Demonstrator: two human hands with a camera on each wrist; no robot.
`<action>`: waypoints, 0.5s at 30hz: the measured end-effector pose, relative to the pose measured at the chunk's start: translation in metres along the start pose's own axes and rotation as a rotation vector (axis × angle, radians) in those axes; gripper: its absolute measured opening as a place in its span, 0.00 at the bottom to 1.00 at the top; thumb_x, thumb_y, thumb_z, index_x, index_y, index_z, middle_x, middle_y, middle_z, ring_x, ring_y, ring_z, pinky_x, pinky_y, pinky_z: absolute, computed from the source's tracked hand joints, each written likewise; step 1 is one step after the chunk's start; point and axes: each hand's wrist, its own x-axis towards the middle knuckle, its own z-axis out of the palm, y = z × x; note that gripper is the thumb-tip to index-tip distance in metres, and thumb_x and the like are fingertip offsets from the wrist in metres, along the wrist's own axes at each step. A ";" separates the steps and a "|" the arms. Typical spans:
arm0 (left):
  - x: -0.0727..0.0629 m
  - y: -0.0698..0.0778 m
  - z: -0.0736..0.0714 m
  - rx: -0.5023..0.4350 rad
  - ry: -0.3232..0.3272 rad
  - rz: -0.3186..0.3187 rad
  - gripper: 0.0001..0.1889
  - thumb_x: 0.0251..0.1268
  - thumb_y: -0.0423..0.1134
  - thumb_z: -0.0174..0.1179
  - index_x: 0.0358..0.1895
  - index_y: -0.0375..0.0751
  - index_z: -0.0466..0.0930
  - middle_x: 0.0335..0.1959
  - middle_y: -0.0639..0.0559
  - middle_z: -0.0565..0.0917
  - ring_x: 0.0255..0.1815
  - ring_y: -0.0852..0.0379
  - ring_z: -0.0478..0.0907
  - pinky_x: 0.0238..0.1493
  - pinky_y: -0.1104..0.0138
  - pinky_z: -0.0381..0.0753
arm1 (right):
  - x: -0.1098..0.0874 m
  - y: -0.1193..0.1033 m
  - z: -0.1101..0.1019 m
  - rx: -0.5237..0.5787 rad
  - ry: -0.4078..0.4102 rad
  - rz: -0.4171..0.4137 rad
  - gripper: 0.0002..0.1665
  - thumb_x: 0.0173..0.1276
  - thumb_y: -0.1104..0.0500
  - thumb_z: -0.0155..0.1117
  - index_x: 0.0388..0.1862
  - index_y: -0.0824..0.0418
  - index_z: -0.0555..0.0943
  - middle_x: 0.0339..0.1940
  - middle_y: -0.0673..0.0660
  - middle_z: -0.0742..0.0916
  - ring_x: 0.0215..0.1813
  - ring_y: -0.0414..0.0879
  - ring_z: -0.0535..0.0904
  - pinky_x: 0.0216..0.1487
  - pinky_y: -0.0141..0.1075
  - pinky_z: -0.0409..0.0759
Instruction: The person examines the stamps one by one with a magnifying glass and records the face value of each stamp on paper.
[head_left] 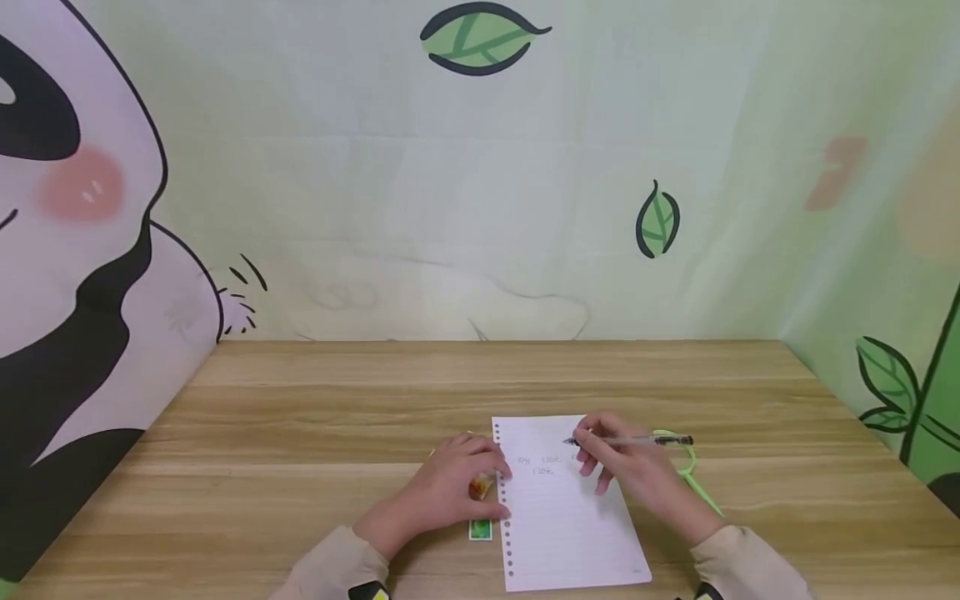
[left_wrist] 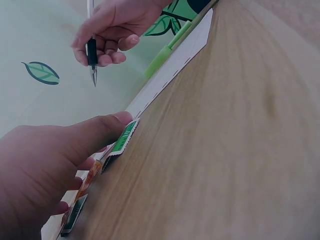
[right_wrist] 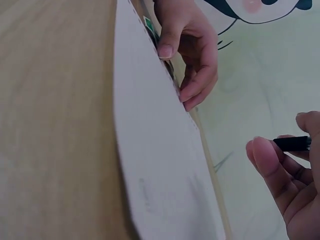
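Note:
A sheet of lined, hole-punched paper (head_left: pixel 573 542) lies on the table with a few pencil-grey marks near its upper part. My left hand (head_left: pixel 453 483) rests at its punched left edge, thumb and fingertips touching the sheet. Under and beside that hand lies a small green-and-white packet or stamp-like piece (head_left: pixel 480 530), with an orange-brown patterned piece (left_wrist: pixel 90 175) partly hidden by the fingers. My right hand (head_left: pixel 637 471) pinches a clear-barrelled pen with a black grip (left_wrist: pixel 92 52), its tip pointing left, raised over the upper part of the sheet.
A light green looped item with a thin handle (head_left: pixel 701 492) lies right of the paper, partly behind the right hand. The wooden table (head_left: pixel 337 417) meets a cloth backdrop (head_left: pixel 480 208) printed with leaves and a panda at its far edge.

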 end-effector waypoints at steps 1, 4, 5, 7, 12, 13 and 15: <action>0.000 0.000 0.000 -0.001 0.002 0.000 0.19 0.50 0.56 0.70 0.45 0.56 0.81 0.53 0.60 0.79 0.62 0.55 0.71 0.69 0.52 0.64 | 0.001 0.001 0.001 0.017 -0.002 0.002 0.15 0.73 0.52 0.55 0.43 0.65 0.76 0.30 0.61 0.81 0.28 0.41 0.80 0.23 0.39 0.83; 0.000 -0.001 0.000 -0.004 0.002 -0.002 0.19 0.50 0.56 0.69 0.45 0.56 0.81 0.53 0.59 0.79 0.62 0.54 0.71 0.69 0.51 0.65 | 0.001 0.004 0.004 0.047 0.001 -0.005 0.13 0.73 0.55 0.55 0.40 0.66 0.76 0.27 0.59 0.80 0.24 0.41 0.78 0.21 0.39 0.82; 0.000 -0.001 0.000 -0.005 0.001 -0.004 0.19 0.50 0.56 0.69 0.45 0.56 0.81 0.54 0.59 0.79 0.62 0.54 0.70 0.69 0.51 0.65 | 0.001 0.006 0.005 0.053 0.000 -0.008 0.13 0.73 0.56 0.55 0.41 0.66 0.76 0.27 0.59 0.80 0.24 0.41 0.78 0.20 0.38 0.82; -0.001 -0.001 0.000 -0.004 -0.002 -0.005 0.20 0.51 0.56 0.69 0.46 0.56 0.81 0.54 0.59 0.79 0.62 0.54 0.70 0.69 0.50 0.65 | 0.001 0.007 0.006 0.076 -0.011 -0.012 0.14 0.74 0.57 0.54 0.41 0.69 0.75 0.27 0.59 0.80 0.23 0.41 0.79 0.20 0.38 0.82; -0.001 -0.001 0.000 -0.005 -0.002 0.000 0.19 0.51 0.56 0.69 0.46 0.55 0.81 0.54 0.58 0.79 0.62 0.54 0.71 0.69 0.50 0.65 | 0.001 0.012 0.008 0.119 -0.047 -0.012 0.18 0.74 0.58 0.52 0.45 0.75 0.74 0.29 0.64 0.83 0.26 0.42 0.83 0.23 0.40 0.84; -0.001 0.000 -0.001 -0.005 -0.001 0.001 0.19 0.51 0.56 0.69 0.46 0.55 0.81 0.54 0.58 0.79 0.62 0.54 0.71 0.69 0.50 0.65 | 0.001 0.013 0.008 0.124 -0.054 -0.006 0.18 0.75 0.58 0.52 0.46 0.76 0.74 0.30 0.65 0.83 0.27 0.42 0.83 0.23 0.41 0.84; 0.000 0.000 0.000 -0.005 0.000 0.005 0.19 0.51 0.56 0.69 0.46 0.55 0.81 0.54 0.58 0.79 0.61 0.54 0.71 0.68 0.51 0.65 | 0.000 0.014 0.008 0.131 -0.065 0.011 0.19 0.75 0.58 0.51 0.47 0.76 0.75 0.32 0.66 0.84 0.29 0.42 0.84 0.25 0.41 0.84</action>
